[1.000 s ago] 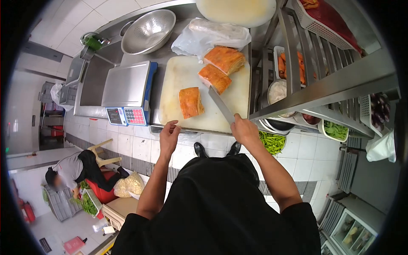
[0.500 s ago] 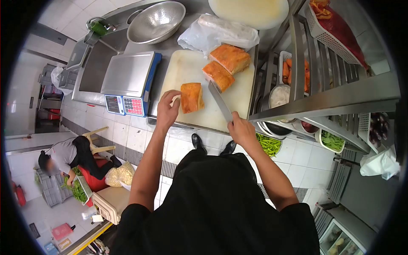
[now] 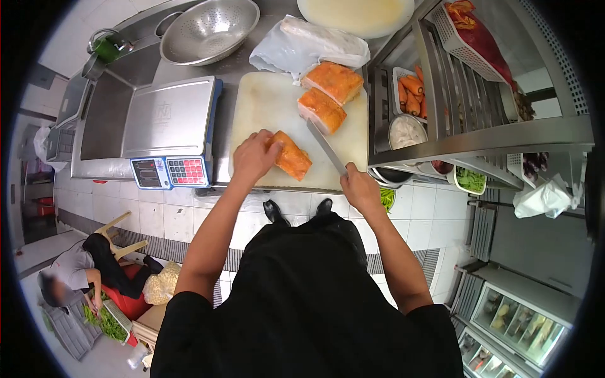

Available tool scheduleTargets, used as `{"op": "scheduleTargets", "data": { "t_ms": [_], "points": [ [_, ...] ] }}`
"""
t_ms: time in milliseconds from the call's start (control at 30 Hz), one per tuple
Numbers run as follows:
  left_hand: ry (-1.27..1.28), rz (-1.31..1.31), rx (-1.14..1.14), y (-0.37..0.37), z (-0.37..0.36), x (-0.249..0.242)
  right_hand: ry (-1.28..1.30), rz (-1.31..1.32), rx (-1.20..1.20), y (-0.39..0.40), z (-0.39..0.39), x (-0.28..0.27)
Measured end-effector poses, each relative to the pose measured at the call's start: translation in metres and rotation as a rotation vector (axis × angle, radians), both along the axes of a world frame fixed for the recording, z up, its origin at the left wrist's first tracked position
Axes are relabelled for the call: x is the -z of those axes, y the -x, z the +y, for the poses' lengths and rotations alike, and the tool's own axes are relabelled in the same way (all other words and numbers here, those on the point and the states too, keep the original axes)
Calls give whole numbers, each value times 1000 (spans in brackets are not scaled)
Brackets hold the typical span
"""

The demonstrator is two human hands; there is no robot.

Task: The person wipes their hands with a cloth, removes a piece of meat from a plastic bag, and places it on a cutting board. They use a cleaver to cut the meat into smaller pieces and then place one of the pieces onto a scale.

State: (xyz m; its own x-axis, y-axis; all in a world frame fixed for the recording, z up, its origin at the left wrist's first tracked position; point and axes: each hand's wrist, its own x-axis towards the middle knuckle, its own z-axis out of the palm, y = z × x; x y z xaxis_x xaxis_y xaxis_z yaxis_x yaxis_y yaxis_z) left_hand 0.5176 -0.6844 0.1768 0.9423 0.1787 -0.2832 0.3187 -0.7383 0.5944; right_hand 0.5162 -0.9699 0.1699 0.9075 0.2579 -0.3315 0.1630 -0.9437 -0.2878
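A pale cutting board (image 3: 258, 101) lies on the steel counter with three orange-brown chunks of what looks like meat. My left hand (image 3: 257, 157) has its fingers on the upper left end of the nearest chunk (image 3: 292, 159), which lies at a slant. In my right hand (image 3: 362, 188) is the handle of a knife (image 3: 326, 148). Its blade points up and left, and its tip is at the lower edge of the middle chunk (image 3: 322, 110). Behind that, the third chunk (image 3: 334, 82) sits beside a plastic-wrapped block (image 3: 315, 43).
Left of the board stands a scale (image 3: 169, 120), beside a sink (image 3: 110, 113). A metal colander (image 3: 211, 31) is behind. On the right, a steel rack (image 3: 479, 146) holds carrots (image 3: 413, 93) and other containers. A person (image 3: 79, 264) sits at the lower left, handling greens.
My left hand has closed on the nearest chunk, which has turned from upright to slanted. The view has shifted. My right hand still holds the knife near the middle chunk.
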Motion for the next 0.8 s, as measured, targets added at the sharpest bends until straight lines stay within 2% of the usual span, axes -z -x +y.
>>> {"op": "scheduleTargets", "data": {
  "t_ms": [67,133,167,233,267,333,367,433,467,533,567,633,667,733,800],
  "points": [
    [3,89,13,5,21,4,-3,-23,3,-1,1,1],
    [44,-291,360,10,37,6,6,-18,4,-5,3,1],
    [42,-295,347,11,34,2,10,-4,2,-7,4,2],
    [-324,-445,651,12,20,-7,1,-6,-17,-12,3,7],
    [-332,-445,640,8,12,-7,-13,-10,-17,-15,4,7],
    [-441,-341,871,-6,-2,0,-24,-4,-22,-20,4,7],
    [-444,-339,869,-14,-5,2,-28,9,-17,-21,2,7],
    [-271,-74,872,-32,-11,4,-42,3,-23,-23,-1,9],
    [-278,-72,875,-36,-12,3,-55,0,-28,-24,-4,9],
    [24,-20,537,-41,-4,0,-86,-4,-30,-28,-9,13],
    [12,-15,542,-42,2,2,-108,-4,-36,-28,-11,14],
    [730,230,73,-43,13,8,-132,8,-33,-28,-13,13],
    [717,228,70,-41,15,19,-143,20,-32,-29,-13,12],
    [1286,136,-354,-25,10,35,-149,36,-37,-32,-13,11],
    [1368,106,-364,-13,6,41,-146,59,-42,-33,-15,12]
  ]
}}
